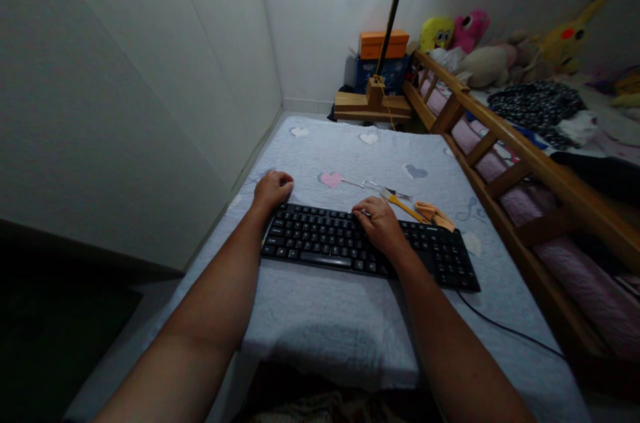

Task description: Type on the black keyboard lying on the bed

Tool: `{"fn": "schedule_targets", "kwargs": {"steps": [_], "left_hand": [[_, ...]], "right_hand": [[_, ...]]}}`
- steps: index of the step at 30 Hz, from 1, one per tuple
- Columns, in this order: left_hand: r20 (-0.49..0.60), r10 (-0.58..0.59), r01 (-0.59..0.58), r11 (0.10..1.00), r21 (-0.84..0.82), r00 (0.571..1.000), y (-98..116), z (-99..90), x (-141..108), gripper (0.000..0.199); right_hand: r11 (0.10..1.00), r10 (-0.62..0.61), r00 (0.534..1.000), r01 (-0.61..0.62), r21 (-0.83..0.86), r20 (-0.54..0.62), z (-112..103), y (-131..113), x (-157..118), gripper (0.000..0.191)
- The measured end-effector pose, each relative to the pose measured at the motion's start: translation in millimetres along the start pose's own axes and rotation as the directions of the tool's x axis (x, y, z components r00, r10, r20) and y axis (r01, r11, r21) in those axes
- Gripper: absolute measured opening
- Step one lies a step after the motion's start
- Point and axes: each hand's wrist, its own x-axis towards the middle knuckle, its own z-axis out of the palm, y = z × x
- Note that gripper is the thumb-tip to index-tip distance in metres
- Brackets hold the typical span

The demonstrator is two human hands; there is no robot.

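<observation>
Keyboard (pixel 340 242), lying flat with its keys upward on a cloth-covered tabletop (pixel 345 146), and taken as the landmark. At its far left corner, the left hand (pixel 271 191) is placed with fingers curled inward; by this placement the keyboard is probably steadied, though whether anything is gripped cannot be told. Over its far edge, right of the middle, the right hand (pixel 381 220) is set with thumb and fingertips drawn close together; this grip seems suited to something small, but its contents cannot be made out. Beyond the keyboard, a thin stick (pixel 353 183), a slender metal tool (pixel 375 184), a yellow-handled brush (pixel 406 208) and an orange cloth (pixel 434 214) are laid out, presumably for easy reach. From its near right side, the cable (pixel 505 327) is led off rightward, clear of both hands.
</observation>
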Motion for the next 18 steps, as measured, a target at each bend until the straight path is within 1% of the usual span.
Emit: {"fn": "schedule_targets", "kwargs": {"steps": [7, 18], "left_hand": [[-0.008, 0.007, -0.007, 0.999, -0.036, 1.0, -1.5, 0.3, -0.1, 0.026], [-0.007, 0.009, -0.009, 1.0, -0.02, 1.0, -2.5, 1.7, 1.5, 0.027]], "right_hand": [[1.0, 0.001, 1.0, 0.0, -0.014, 0.016, 2.0, -1.8, 1.6, 0.019], [1.0, 0.013, 0.999, -0.014, -0.007, -0.044, -1.9, 5.2, -1.1, 0.02]]}}
